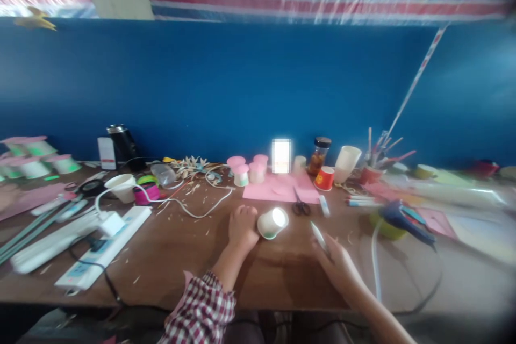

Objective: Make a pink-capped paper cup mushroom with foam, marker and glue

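Note:
My left hand (242, 226) is closed round the base of a small white paper cup (272, 222) with a green rim, lying on its side on the brown table (169, 263) with its mouth to the right. My right hand (334, 260) is closed on a thin pale stick-like tool (318, 235), its tip pointing toward the cup a little way off. Behind the cup lie black scissors (300, 207) on a pink sheet (278, 189).
A blue glue gun (405, 219) with its cable lies to the right. A white power strip (102, 250) and cords are on the left. Pink-topped cups (245, 169), a jar (320, 156), a red cup (324, 178) and a kettle (121, 145) stand along the blue wall.

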`<state>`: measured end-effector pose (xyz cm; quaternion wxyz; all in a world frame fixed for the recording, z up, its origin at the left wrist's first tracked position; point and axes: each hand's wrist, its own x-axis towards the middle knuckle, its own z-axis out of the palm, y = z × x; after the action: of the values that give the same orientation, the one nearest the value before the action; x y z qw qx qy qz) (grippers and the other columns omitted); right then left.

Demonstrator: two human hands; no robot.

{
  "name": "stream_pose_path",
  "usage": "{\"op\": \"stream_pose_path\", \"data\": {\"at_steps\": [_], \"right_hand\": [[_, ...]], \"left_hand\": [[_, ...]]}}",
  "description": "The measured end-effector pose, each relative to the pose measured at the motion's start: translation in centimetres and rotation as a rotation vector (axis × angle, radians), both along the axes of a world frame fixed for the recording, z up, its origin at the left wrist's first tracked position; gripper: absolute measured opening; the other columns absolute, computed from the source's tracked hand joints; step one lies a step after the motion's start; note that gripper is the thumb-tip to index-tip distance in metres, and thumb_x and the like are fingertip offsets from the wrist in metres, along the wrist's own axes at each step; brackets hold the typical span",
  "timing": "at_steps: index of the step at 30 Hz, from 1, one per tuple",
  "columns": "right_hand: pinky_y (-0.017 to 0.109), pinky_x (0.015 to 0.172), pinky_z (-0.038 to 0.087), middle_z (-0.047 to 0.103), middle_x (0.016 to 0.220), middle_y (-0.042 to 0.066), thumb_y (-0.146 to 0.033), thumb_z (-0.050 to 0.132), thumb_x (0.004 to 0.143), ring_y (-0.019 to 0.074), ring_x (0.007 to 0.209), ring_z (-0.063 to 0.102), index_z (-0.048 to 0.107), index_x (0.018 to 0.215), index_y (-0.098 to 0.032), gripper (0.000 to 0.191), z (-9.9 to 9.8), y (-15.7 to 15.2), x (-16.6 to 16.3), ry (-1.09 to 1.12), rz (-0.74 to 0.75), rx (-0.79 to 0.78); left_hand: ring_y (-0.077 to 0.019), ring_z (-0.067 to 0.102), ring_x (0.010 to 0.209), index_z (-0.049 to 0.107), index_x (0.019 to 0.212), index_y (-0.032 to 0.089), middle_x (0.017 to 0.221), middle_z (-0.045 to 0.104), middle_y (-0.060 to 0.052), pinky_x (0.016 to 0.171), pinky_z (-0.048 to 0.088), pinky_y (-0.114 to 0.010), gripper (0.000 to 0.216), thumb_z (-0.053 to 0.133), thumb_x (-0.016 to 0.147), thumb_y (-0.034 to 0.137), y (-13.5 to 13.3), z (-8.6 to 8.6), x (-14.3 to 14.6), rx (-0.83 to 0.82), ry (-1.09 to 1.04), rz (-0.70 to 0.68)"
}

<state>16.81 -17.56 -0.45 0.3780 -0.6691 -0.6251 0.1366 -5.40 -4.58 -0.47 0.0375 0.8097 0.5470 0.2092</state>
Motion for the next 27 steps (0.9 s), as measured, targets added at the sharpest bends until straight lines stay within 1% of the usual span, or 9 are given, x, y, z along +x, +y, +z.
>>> {"op": "stream_pose_path", "data": {"at_steps": [5,7,9,11,13,16,19,24,27], "right_hand": [[0.025,0.055,0.039,0.053,0.059,-0.001,-0.045,0.046,0.088,0.0145,0.054,0.049,0.058,0.081,-0.019,0.029,0.1,-0.1,-1.7,0.187,0.029,0.0],[0.023,0.05,0.036,0.047,0.055,-0.004,-0.047,0.048,0.087,0.013,0.05,0.045,0.058,0.082,-0.019,0.03,0.2,0.0,-2.7,0.337,0.025,-0.012],[0.023,0.046,0.036,0.044,0.052,-0.005,-0.05,0.047,0.087,0.0124,0.046,0.043,0.058,0.088,-0.019,0.034,0.4,0.3,-3.7,0.581,0.005,-0.036],[0.024,0.051,0.042,0.052,0.061,-0.001,-0.05,0.044,0.089,0.0138,0.053,0.051,0.059,0.092,-0.018,0.036,0.7,0.7,-4.5,0.838,0.012,-0.026],[0.025,0.058,0.046,0.057,0.069,0.002,-0.047,0.043,0.09,0.0151,0.063,0.056,0.06,0.091,-0.017,0.034,1.0,1.2,-5.1,1.022,-0.018,-0.013],[0.026,0.058,0.046,0.059,0.072,0.003,-0.048,0.048,0.087,0.0148,0.063,0.057,0.06,0.089,-0.018,0.033,1.2,1.6,-5.2,1.225,-0.009,-0.033],[0.025,0.059,0.045,0.06,0.073,0.001,-0.049,0.053,0.086,0.0135,0.062,0.056,0.061,0.092,-0.018,0.033,1.0,1.3,-5.0,1.268,0.003,-0.051],[0.024,0.055,0.041,0.059,0.07,0.0,-0.053,0.056,0.084,0.0129,0.061,0.054,0.059,0.092,-0.018,0.036,0.3,0.3,-4.3,1.092,0.067,-0.056],[0.024,0.054,0.041,0.057,0.065,-0.001,-0.052,0.058,0.083,0.0119,0.058,0.052,0.057,0.09,-0.018,0.035,-0.2,0.2,-3.7,1.01,0.124,-0.034]], "left_hand": [[-0.028,0.052,0.101,0.061,0.089,0.018,0.094,0.063,-0.012,0.085,0.036,-0.038,0.016,0.046,0.084,0.016,-0.5,0.1,0.1,0.023,0.017,0.04],[-0.0275,0.053,0.1,0.062,0.092,0.017,0.095,0.063,-0.013,0.085,0.037,-0.037,0.022,0.042,0.085,0.013,-0.6,0.1,0.1,0.025,0.028,0.048],[-0.0286,0.053,0.1,0.064,0.094,0.016,0.097,0.064,-0.014,0.084,0.038,-0.038,0.027,0.038,0.087,0.012,-0.5,0.1,0.1,0.012,0.054,0.056],[-0.0297,0.053,0.101,0.065,0.097,0.014,0.099,0.064,-0.016,0.084,0.038,-0.039,0.03,0.035,0.088,0.013,-0.5,0.1,0.1,0.009,0.079,0.06],[-0.0297,0.053,0.101,0.064,0.102,0.013,0.102,0.064,-0.015,0.084,0.039,-0.038,0.032,0.035,0.09,0.015,-0.4,0.0,0.0,0.016,0.091,0.062],[-0.0285,0.053,0.101,0.063,0.109,0.014,0.106,0.064,-0.014,0.085,0.04,-0.038,0.033,0.036,0.091,0.017,-0.4,-0.3,-0.1,0.031,0.11,0.089],[-0.0276,0.054,0.102,0.061,0.115,0.015,0.11,0.063,-0.012,0.083,0.043,-0.037,0.035,0.036,0.091,0.016,-0.4,-0.5,-0.3,0.039,0.143,0.13],[-0.028,0.056,0.102,0.059,0.12,0.016,0.112,0.064,-0.013,0.084,0.045,-0.039,0.039,0.034,0.09,0.015,0.1,-0.4,-0.5,0.009,0.18,0.145],[-0.0282,0.056,0.106,0.053,0.127,0.015,0.114,0.063,-0.014,0.086,0.045,-0.039,0.042,0.034,0.09,0.014,0.3,-0.4,-0.7,-0.005,0.157,0.178]]}}
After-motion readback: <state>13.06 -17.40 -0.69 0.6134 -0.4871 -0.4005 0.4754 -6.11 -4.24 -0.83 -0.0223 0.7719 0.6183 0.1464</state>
